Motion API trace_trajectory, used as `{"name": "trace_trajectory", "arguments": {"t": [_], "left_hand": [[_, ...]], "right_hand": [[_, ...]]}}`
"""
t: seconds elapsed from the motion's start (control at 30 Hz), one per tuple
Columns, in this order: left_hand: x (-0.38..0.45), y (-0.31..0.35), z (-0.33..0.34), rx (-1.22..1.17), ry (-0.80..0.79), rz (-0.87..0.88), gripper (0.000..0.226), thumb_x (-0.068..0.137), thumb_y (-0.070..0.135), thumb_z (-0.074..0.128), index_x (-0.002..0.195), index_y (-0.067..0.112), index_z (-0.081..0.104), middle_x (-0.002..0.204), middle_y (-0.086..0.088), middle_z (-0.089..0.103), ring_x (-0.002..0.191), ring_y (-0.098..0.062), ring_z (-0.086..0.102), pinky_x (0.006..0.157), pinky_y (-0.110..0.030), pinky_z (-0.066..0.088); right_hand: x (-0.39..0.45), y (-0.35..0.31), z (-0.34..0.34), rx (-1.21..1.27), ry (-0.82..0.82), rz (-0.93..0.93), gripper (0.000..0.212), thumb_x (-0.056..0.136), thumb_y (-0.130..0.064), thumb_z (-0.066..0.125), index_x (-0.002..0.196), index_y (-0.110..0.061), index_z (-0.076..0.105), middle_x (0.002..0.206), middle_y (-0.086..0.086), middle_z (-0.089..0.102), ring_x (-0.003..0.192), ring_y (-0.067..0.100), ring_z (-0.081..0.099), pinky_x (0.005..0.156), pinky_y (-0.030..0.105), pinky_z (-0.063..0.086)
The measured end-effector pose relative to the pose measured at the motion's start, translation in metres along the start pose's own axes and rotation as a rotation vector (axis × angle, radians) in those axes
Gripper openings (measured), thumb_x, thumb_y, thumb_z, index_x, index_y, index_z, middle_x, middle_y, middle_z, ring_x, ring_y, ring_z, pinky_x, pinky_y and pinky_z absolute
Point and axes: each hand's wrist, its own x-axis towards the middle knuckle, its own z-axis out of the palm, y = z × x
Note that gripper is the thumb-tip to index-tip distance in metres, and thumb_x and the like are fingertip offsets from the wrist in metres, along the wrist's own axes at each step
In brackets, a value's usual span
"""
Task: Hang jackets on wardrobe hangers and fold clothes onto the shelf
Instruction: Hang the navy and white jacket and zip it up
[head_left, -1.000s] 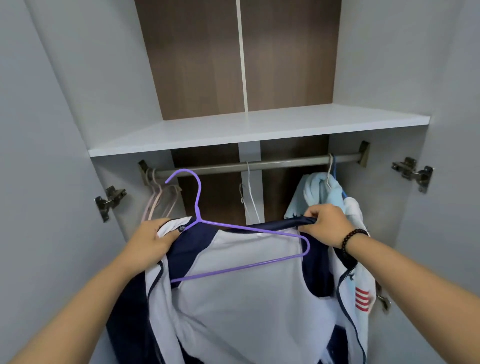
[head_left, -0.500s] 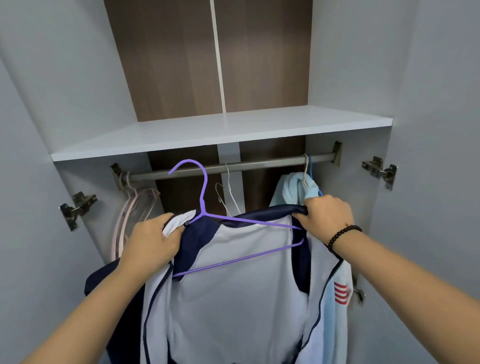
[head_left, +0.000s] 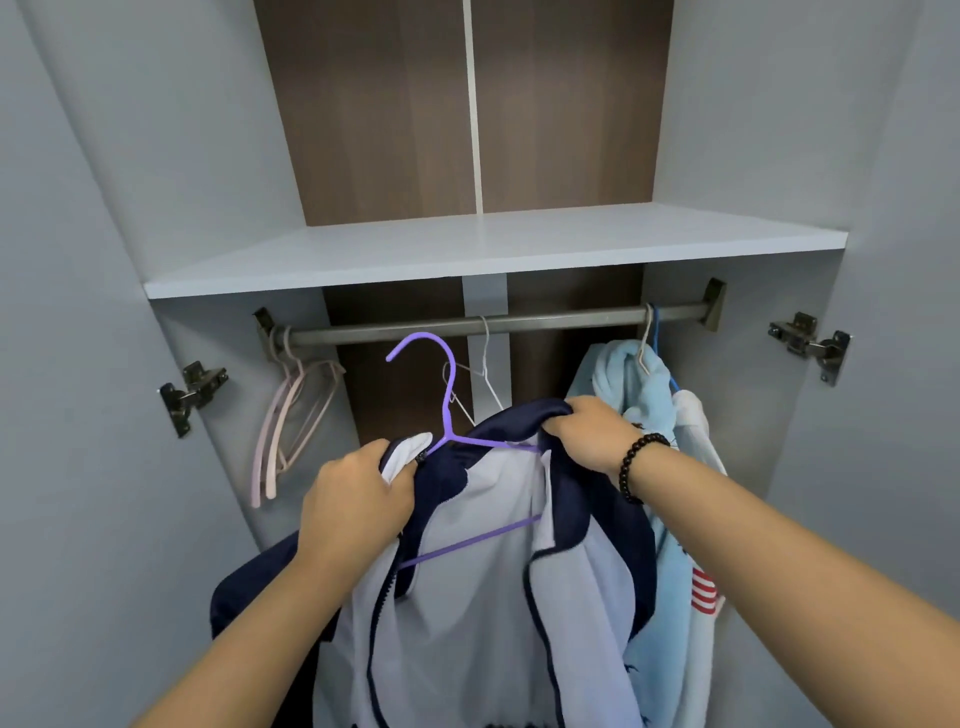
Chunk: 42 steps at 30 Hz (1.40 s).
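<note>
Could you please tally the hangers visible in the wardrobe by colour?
Purple wire hanger, inside the navy and white jacket held by both hands: 1
Pink hangers bunched at the rod's left end: at least 2, exact number unclear
White wire hanger, bare: 1
Cream hanger hook: 1
Blue hanger hook: 1
Total: at least 6

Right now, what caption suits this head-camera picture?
Both hands hold a navy-and-white jacket on a purple hanger below the wardrobe rail.
</note>
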Motion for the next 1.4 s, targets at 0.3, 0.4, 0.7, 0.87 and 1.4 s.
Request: {"name": "trace_trajectory", "arguments": {"t": [0.3,0.4,0.7,0.87,1.4], "left_hand": [[0.008,-0.009,0.001,-0.062,-0.036,-0.005,0.020,0.088,0.036,0.062,0.085,0.016,0.066,0.070,0.002,0.064,0.066,-0.018,0.058,0.063,-0.038,0.052],[0.008,-0.012,0.006,-0.231,-0.009,-0.018,0.024,0.087,0.029,0.065,0.073,0.010,0.062,0.062,0.000,0.060,0.059,-0.015,0.054,0.054,-0.022,0.043],[0.017,-0.015,0.023,-0.362,-0.097,0.137,0.018,0.084,0.023,0.071,0.070,0.015,0.064,0.060,0.005,0.061,0.063,-0.008,0.057,0.052,-0.019,0.044],[0.023,-0.006,0.040,-0.527,-0.273,0.190,0.024,0.084,0.015,0.071,0.068,0.031,0.064,0.062,0.020,0.063,0.062,-0.001,0.059,0.053,-0.013,0.044],[-0.001,0.111,0.152,-0.877,-0.575,0.146,0.013,0.088,0.019,0.068,0.093,0.031,0.073,0.083,0.009,0.072,0.077,-0.011,0.065,0.068,-0.022,0.053]], "right_hand": [[-0.027,-0.008,0.062,0.548,-0.211,0.007,0.019,0.082,0.000,0.064,0.100,-0.005,0.061,0.102,0.021,0.068,0.092,0.033,0.066,0.086,0.045,0.053],[-0.033,-0.015,0.058,0.403,-0.206,-0.142,0.030,0.078,-0.007,0.074,0.104,-0.012,0.060,0.100,0.009,0.070,0.093,0.025,0.068,0.081,0.038,0.056],[-0.027,0.020,0.024,-0.626,0.256,-0.611,0.050,0.083,-0.038,0.067,0.128,-0.025,0.051,0.111,-0.003,0.049,0.100,0.020,0.050,0.084,0.038,0.049],[-0.036,0.035,0.004,-0.434,-0.046,-0.507,0.026,0.093,-0.038,0.053,0.116,-0.027,0.056,0.099,-0.011,0.067,0.087,0.007,0.061,0.079,0.032,0.050],[-0.069,0.093,-0.083,-0.359,0.139,-0.165,0.051,0.090,-0.020,0.057,0.126,-0.056,0.049,0.112,-0.020,0.067,0.084,-0.002,0.060,0.081,0.018,0.047]]}}
